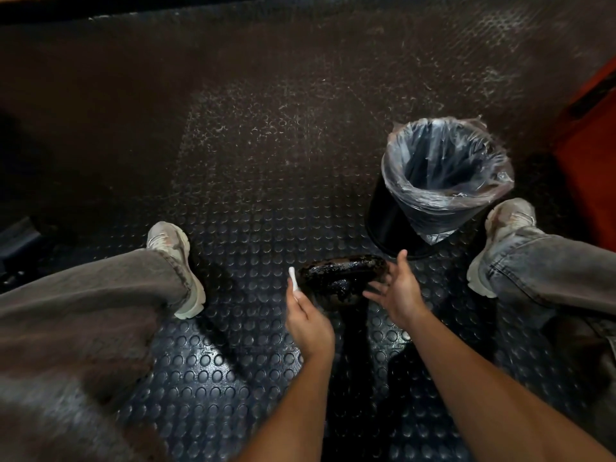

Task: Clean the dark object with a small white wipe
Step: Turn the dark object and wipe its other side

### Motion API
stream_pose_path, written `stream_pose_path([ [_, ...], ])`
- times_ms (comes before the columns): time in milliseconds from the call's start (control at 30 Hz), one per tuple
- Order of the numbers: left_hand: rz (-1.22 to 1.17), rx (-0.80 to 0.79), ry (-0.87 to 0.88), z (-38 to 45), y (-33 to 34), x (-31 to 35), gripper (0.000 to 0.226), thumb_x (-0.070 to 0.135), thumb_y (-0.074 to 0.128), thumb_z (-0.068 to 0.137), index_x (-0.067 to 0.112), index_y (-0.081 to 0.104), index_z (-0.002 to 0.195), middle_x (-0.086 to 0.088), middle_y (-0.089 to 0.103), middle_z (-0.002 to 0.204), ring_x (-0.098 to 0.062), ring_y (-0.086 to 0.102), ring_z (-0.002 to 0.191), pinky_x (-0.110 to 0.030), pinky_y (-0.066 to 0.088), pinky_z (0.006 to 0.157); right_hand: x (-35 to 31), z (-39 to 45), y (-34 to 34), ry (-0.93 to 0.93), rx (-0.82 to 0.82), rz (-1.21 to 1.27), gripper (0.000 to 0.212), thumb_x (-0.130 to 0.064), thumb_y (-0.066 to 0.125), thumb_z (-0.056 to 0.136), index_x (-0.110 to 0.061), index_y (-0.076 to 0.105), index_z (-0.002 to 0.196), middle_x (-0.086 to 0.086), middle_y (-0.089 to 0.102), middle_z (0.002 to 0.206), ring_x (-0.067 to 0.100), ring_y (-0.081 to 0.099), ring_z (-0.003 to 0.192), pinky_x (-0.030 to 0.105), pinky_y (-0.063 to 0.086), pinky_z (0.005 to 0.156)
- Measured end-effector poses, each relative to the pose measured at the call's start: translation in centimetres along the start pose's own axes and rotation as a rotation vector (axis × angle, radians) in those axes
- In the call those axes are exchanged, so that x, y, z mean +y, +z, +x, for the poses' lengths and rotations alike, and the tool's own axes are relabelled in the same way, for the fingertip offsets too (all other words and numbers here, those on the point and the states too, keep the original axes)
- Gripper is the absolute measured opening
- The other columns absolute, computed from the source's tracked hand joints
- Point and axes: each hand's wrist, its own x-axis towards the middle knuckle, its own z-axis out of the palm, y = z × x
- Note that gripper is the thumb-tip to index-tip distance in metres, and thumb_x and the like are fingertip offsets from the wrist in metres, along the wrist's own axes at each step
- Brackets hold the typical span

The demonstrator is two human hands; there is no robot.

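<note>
A dark, glossy, rough-surfaced object (341,275) sits on a dark post between my knees, above the studded floor. My left hand (308,323) pinches a small white wipe (293,280) between thumb and fingertips, just left of the object and not touching it. My right hand (398,290) is spread open with straight fingers at the object's right end; whether its fingertips touch the object I cannot tell.
A black bin with a clear plastic liner (443,181) stands on the floor just beyond the object, to the right. My legs in grey jeans and pale shoes (173,258) flank the spot. An orange surface (590,181) lies at the far right.
</note>
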Motion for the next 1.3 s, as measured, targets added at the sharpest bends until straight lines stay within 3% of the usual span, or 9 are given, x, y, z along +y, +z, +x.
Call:
stream_pose_path([
  [233, -0.233, -0.068, -0.612, 3.5, 1.6, -0.1, 0.034, 0.024, 0.04, 0.107, 0.001, 0.064, 0.114, -0.02, 0.066, 0.115, -0.032, 0.06, 0.103, -0.035, 0.045, 0.088, 0.0, 0.1, -0.2, 0.006, -0.011, -0.013, 0.082, -0.079, 0.025, 0.093, -0.019, 0.059, 0.136, 0.006, 0.065, 0.134, 0.03, 0.06, 0.124, 0.053, 0.05, 0.098],
  [367, -0.249, -0.004, -0.379, 4.6, 1.1, 1.7, 0.034, 0.026, 0.039, 0.109, 0.011, 0.068, 0.115, -0.005, 0.066, 0.089, -0.017, 0.056, 0.081, -0.021, 0.044, 0.069, 0.0, 0.1, -0.3, 0.002, -0.012, -0.01, 0.081, -0.078, 0.024, 0.093, -0.018, 0.061, 0.134, 0.007, 0.066, 0.133, 0.03, 0.061, 0.123, 0.053, 0.051, 0.098],
  [533, -0.037, 0.029, 0.012, 0.8, -0.7, 1.4, 0.038, 0.028, 0.035, 0.109, 0.018, 0.061, 0.135, 0.002, 0.067, 0.108, -0.001, 0.059, 0.086, -0.01, 0.042, 0.072, 0.1, 0.1, -0.2, 0.009, -0.004, 0.002, 0.08, -0.078, 0.025, 0.093, -0.019, 0.06, 0.134, 0.007, 0.064, 0.134, 0.032, 0.06, 0.123, 0.054, 0.05, 0.098],
  [667, 0.068, -0.062, -0.146, 0.9, -0.6, -0.3, 0.04, 0.03, 0.033, 0.109, 0.014, 0.059, 0.136, -0.008, 0.066, 0.114, -0.025, 0.063, 0.103, -0.036, 0.05, 0.087, 0.0, 0.2, -0.3, 0.019, -0.014, -0.002, 0.082, -0.079, 0.025, 0.091, -0.019, 0.057, 0.137, 0.007, 0.063, 0.136, 0.031, 0.058, 0.125, 0.052, 0.051, 0.096],
  [767, 0.007, -0.119, -0.278, 2.5, -0.3, -0.2, 0.039, 0.028, 0.035, 0.109, 0.008, 0.061, 0.132, -0.01, 0.065, 0.121, -0.028, 0.06, 0.11, -0.039, 0.048, 0.097, 0.0, 0.3, -0.3, 0.025, -0.021, -0.001, 0.086, -0.081, 0.027, 0.088, -0.019, 0.055, 0.141, 0.007, 0.061, 0.138, 0.031, 0.058, 0.125, 0.052, 0.052, 0.095],
  [900, -0.105, -0.105, -0.156, 3.5, -0.7, 1.6, 0.036, 0.026, 0.034, 0.11, 0.019, 0.065, 0.127, 0.009, 0.062, 0.087, 0.002, 0.056, 0.068, -0.014, 0.043, 0.063, -0.2, 0.2, -0.2, 0.029, -0.015, 0.008, 0.093, -0.085, 0.032, 0.081, -0.018, 0.054, 0.142, 0.007, 0.061, 0.138, 0.032, 0.058, 0.124, 0.051, 0.052, 0.093],
  [1000, -0.024, -0.075, 0.066, 2.4, -1.2, 1.4, 0.038, 0.033, 0.033, 0.109, 0.028, 0.063, 0.133, 0.009, 0.062, 0.078, -0.002, 0.052, 0.056, -0.015, 0.045, 0.055, -0.2, 0.0, -0.2, 0.027, -0.015, 0.016, 0.094, -0.085, 0.033, 0.079, -0.018, 0.053, 0.142, 0.008, 0.06, 0.14, 0.032, 0.057, 0.125, 0.051, 0.052, 0.093],
  [1100, 0.026, -0.062, 0.103, 1.1, -1.5, -0.6, 0.051, 0.052, 0.029, 0.103, 0.029, 0.057, 0.14, -0.005, 0.072, 0.101, -0.029, 0.067, 0.088, -0.042, 0.057, 0.078, -0.1, 0.1, -0.3, 0.019, -0.016, 0.021, 0.089, -0.083, 0.029, 0.086, -0.018, 0.054, 0.141, 0.008, 0.06, 0.139, 0.032, 0.058, 0.125, 0.051, 0.052, 0.092],
  [1300, -0.033, -0.119, -0.364, 2.3, 0.0, -1.8, 0.036, 0.03, 0.039, 0.108, 0.009, 0.066, 0.118, -0.009, 0.067, 0.111, -0.03, 0.062, 0.107, -0.038, 0.046, 0.094, 0.0, 0.0, -0.3, 0.015, -0.018, -0.008, 0.095, -0.085, 0.033, 0.079, -0.018, 0.054, 0.142, 0.009, 0.059, 0.141, 0.032, 0.058, 0.125, 0.049, 0.053, 0.088],
])
